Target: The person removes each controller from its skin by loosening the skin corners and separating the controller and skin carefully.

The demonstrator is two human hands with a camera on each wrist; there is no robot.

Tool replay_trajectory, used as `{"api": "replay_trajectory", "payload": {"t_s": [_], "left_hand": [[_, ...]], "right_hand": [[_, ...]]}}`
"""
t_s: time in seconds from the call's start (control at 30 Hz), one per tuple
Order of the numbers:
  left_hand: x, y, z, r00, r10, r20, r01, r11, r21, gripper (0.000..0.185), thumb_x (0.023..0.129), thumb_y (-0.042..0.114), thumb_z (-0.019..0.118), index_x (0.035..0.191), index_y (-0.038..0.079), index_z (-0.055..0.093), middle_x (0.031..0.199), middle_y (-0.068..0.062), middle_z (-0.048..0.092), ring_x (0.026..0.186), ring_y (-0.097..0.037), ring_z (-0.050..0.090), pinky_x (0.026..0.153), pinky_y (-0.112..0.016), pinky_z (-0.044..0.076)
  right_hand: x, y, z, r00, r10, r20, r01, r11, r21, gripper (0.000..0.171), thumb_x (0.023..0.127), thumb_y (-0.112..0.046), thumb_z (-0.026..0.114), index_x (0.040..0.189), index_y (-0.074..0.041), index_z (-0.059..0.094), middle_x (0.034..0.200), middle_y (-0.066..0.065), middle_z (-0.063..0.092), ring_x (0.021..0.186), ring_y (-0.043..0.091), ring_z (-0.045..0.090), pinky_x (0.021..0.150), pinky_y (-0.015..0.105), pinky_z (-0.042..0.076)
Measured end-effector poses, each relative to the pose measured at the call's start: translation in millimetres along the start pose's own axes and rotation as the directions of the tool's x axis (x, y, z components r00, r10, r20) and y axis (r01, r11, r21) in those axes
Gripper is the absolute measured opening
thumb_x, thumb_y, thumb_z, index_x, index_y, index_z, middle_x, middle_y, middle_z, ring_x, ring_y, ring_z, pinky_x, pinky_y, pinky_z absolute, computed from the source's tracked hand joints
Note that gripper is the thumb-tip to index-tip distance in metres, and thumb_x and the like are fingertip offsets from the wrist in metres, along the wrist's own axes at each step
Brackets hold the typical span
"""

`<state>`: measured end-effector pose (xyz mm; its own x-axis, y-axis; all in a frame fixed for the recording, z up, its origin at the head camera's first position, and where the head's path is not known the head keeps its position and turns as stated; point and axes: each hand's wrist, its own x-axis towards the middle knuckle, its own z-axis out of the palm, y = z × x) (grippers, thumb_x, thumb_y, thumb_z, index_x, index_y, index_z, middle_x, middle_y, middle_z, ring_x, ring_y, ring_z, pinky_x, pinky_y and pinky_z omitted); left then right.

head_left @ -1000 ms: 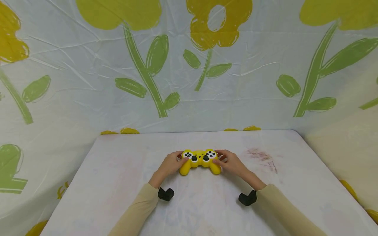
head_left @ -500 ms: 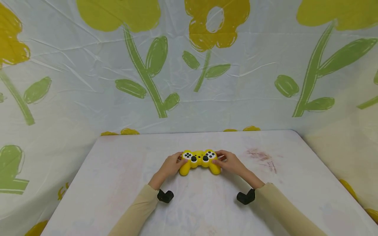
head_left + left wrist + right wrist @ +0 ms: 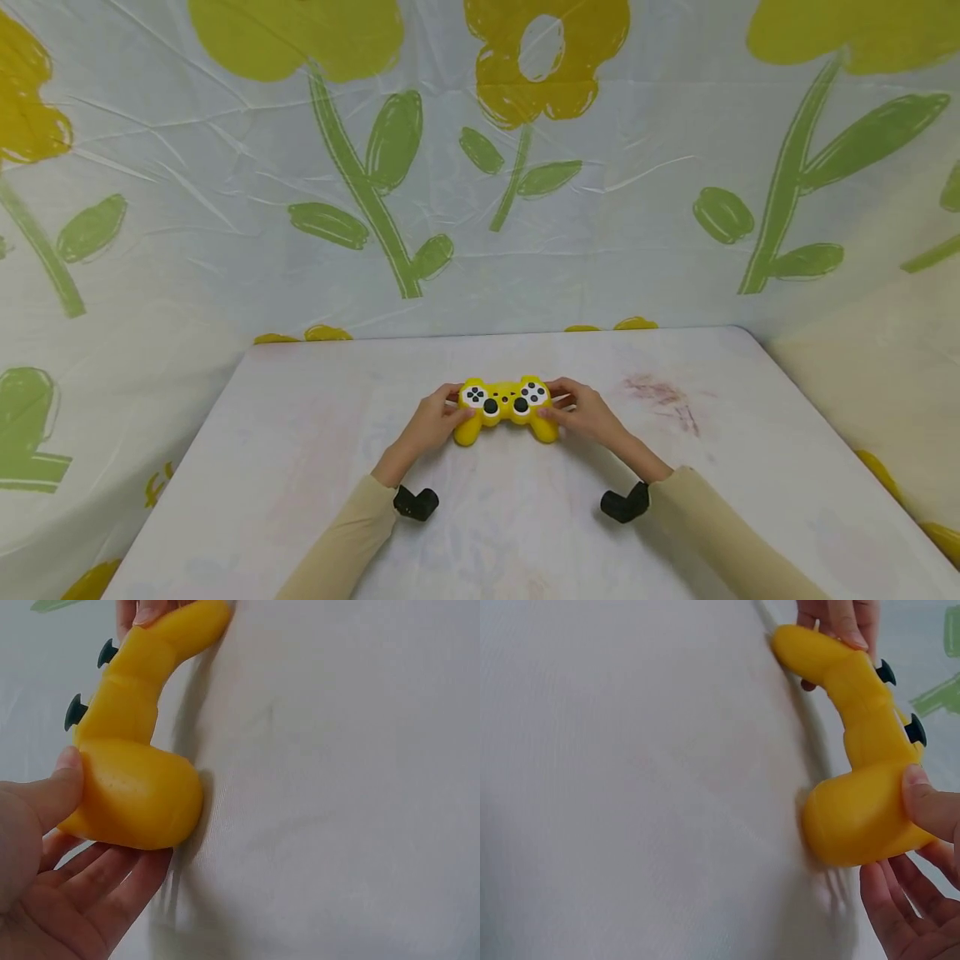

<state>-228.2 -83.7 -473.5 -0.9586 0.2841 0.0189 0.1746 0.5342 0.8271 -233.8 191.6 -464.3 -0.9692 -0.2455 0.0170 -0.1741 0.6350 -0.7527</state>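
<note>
A yellow game controller (image 3: 506, 408) with black sticks and white button pads lies on the white table (image 3: 300, 450). My left hand (image 3: 431, 421) grips its left handle, thumb on top and fingers underneath. My right hand (image 3: 581, 412) grips the right handle the same way. In the left wrist view the controller (image 3: 135, 757) rests its handle tips on the cloth, with my left thumb (image 3: 56, 791) pressed on the near handle. The right wrist view shows the controller (image 3: 859, 772) from the other side, with my right thumb (image 3: 930, 802) on its handle.
A sheet printed with yellow flowers and green stems (image 3: 360, 183) hangs behind and beside the table. A faint reddish stain (image 3: 663, 396) marks the tabletop right of my hands. Black wrist-camera mounts (image 3: 416, 502) sit at both cuffs.
Hands and controller keep the same hold and place; only the head view has shifted slightly.
</note>
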Motion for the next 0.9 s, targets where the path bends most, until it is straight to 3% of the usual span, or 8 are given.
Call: {"api": "replay_trajectory", "payload": {"t_s": [0.1,0.33,0.63,0.9], "left_hand": [[-0.6,2.7,-0.6,1.000,0.017,-0.013,-0.017,1.000,0.010,0.053,0.093,0.029,0.063,0.133,-0.002,0.048,0.121,-0.020,0.058,0.100,-0.027,0.065,0.085,-0.034,0.055],[4.1,11.5,-3.3,0.998,-0.058,0.018,0.057,0.998,0.025,0.050,0.094,0.020,0.062,0.135,-0.001,0.044,0.126,-0.018,0.056,0.105,-0.029,0.062,0.091,-0.038,0.053],[9.5,15.1,-1.9,0.998,-0.056,-0.028,0.055,0.998,-0.028,0.048,0.093,0.017,0.064,0.134,0.003,0.044,0.126,-0.017,0.056,0.103,-0.028,0.060,0.091,-0.039,0.053],[15.6,15.9,-2.8,0.998,-0.018,-0.067,0.011,0.996,-0.091,0.047,0.093,0.012,0.063,0.134,0.005,0.043,0.128,-0.019,0.054,0.108,-0.032,0.060,0.092,-0.041,0.053]], "right_hand": [[2,1,-1,1.000,-0.016,-0.012,0.017,1.000,0.009,0.042,0.086,-0.021,0.073,0.119,0.000,0.059,0.118,0.020,0.063,0.096,0.029,0.064,0.081,0.037,0.057],[6,0,-4,0.999,-0.031,-0.028,0.032,0.999,0.025,0.042,0.082,-0.018,0.076,0.117,0.000,0.061,0.115,0.018,0.065,0.090,0.024,0.064,0.075,0.031,0.057],[10,1,-7,0.993,-0.092,-0.070,0.096,0.994,0.050,0.045,0.079,-0.015,0.079,0.117,0.000,0.060,0.113,0.018,0.065,0.087,0.025,0.066,0.071,0.027,0.057],[19,3,-10,0.984,-0.141,-0.112,0.149,0.987,0.068,0.046,0.076,-0.014,0.081,0.115,-0.001,0.061,0.111,0.018,0.065,0.087,0.027,0.067,0.070,0.022,0.055]]}}
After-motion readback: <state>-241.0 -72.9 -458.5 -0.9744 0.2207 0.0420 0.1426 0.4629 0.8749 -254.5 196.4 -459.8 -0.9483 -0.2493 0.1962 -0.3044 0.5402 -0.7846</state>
